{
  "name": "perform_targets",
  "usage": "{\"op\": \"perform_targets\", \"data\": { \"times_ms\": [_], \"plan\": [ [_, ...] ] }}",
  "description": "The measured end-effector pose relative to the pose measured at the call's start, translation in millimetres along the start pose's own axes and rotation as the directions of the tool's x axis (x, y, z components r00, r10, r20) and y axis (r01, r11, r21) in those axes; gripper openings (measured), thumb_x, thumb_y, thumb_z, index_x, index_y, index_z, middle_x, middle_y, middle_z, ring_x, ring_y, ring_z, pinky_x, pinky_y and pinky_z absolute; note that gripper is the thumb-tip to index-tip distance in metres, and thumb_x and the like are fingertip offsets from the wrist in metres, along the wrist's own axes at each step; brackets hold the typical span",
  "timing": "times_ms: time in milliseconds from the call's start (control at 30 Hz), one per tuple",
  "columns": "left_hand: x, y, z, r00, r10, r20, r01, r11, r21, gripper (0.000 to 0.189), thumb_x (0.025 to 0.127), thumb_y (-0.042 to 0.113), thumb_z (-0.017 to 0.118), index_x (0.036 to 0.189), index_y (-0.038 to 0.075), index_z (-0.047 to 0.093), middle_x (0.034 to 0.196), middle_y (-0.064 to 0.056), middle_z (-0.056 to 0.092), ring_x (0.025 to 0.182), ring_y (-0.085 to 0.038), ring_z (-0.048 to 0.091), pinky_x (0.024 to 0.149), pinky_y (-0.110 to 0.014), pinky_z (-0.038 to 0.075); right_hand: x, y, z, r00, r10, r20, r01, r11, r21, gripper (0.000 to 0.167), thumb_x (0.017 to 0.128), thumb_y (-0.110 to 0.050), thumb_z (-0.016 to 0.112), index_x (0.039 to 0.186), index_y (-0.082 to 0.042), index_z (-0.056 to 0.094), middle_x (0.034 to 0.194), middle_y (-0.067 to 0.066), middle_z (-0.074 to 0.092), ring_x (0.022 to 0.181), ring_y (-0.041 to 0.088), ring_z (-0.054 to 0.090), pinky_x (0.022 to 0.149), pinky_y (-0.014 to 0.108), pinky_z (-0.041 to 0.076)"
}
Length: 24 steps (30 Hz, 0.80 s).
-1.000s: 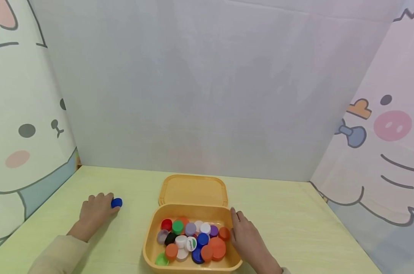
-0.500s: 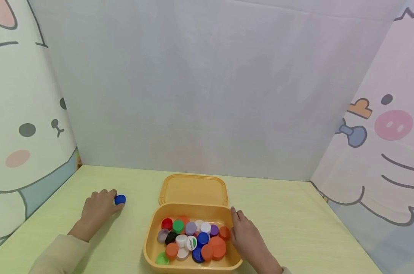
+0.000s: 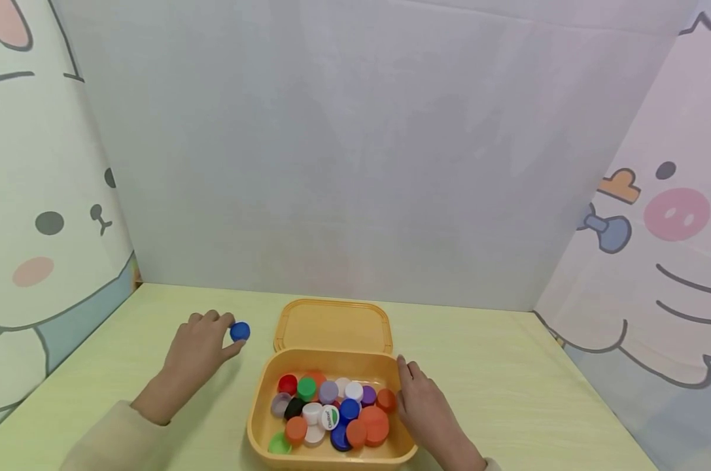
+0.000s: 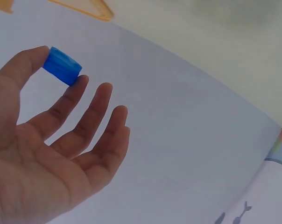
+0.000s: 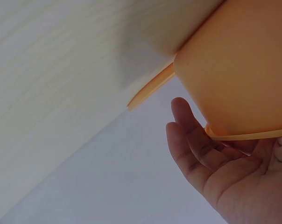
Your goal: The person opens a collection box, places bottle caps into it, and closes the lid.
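A blue bottle cap (image 3: 240, 331) is pinched between the thumb and index fingertip of my left hand (image 3: 197, 352), raised above the table to the left of the box. In the left wrist view the cap (image 4: 62, 66) shows its side, and the other fingers of the left hand (image 4: 61, 135) are spread and slightly bent. My right hand (image 3: 424, 407) holds the right rim of a yellow-orange plastic box (image 3: 255, 418) full of mixed bottle caps. From the right wrist view, fingers (image 5: 183, 144) lie by the box's rim and outer wall (image 5: 239, 74).
Behind the box lies its yellow-orange lid (image 3: 333, 327), flat on the pale yellow table (image 3: 479, 366). Inside the box are several caps, including a red cap (image 3: 288, 384), a green cap (image 3: 307, 388) and a light green cap (image 3: 280, 443). A grey-white curtain (image 3: 331, 163) hangs at the back.
My left hand has risen from the table and moved right and away with the blue bottle cap, closer to the box. The right hand stays at the box's rim.
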<state>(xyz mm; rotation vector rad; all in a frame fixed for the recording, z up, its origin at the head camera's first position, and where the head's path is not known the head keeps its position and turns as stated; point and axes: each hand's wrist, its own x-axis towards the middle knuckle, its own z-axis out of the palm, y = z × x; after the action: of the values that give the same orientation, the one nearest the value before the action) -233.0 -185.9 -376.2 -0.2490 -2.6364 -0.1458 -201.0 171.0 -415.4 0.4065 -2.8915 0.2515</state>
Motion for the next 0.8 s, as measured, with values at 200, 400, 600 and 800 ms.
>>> {"op": "perform_targets", "data": {
  "times_ms": [200,400,600,800],
  "plan": [
    [-0.4,33.8,-9.9,1.0,0.026,0.01,-0.026,1.0,-0.007,0.042,0.07,0.036,0.075,0.097,0.006,0.063,0.086,-0.011,0.061,0.08,-0.03,0.055,0.065,-0.041,0.051,-0.5,0.5,-0.5,1.0,-0.003,-0.006,0.003,1.0,-0.007,0.049,0.086,-0.013,0.051,0.131,0.003,0.043,0.117,0.018,0.053,0.092,0.028,0.059,0.083,0.043,0.05],
    [-8.7,64.7,-10.1,0.997,0.067,0.044,-0.066,0.997,-0.026,0.04,0.069,0.037,0.076,0.096,0.01,0.063,0.084,-0.006,0.059,0.079,-0.025,0.052,0.067,-0.035,0.049,-0.9,0.8,-0.3,1.0,0.001,0.0,-0.001,1.0,0.003,0.05,0.086,-0.013,0.051,0.132,0.003,0.042,0.118,0.019,0.053,0.093,0.029,0.059,0.083,0.044,0.05],
    [-22.3,91.9,-5.3,0.985,0.122,0.122,-0.115,0.991,-0.06,0.039,0.071,0.042,0.073,0.096,0.012,0.063,0.087,-0.004,0.059,0.083,-0.024,0.052,0.075,-0.037,0.048,-0.5,1.4,1.3,1.0,-0.007,-0.012,0.007,1.0,0.008,0.049,0.086,-0.012,0.051,0.132,0.004,0.042,0.117,0.019,0.053,0.092,0.029,0.059,0.082,0.044,0.05],
    [-35.7,105.8,0.2,0.974,0.183,0.13,-0.169,0.979,-0.115,0.039,0.071,0.044,0.072,0.093,0.013,0.061,0.09,-0.003,0.058,0.085,-0.023,0.05,0.077,-0.039,0.047,-0.4,2.2,2.2,1.0,-0.007,-0.012,0.007,1.0,0.009,0.049,0.086,-0.013,0.051,0.132,0.004,0.042,0.12,0.02,0.052,0.096,0.031,0.059,0.084,0.045,0.049]
  ]
}}
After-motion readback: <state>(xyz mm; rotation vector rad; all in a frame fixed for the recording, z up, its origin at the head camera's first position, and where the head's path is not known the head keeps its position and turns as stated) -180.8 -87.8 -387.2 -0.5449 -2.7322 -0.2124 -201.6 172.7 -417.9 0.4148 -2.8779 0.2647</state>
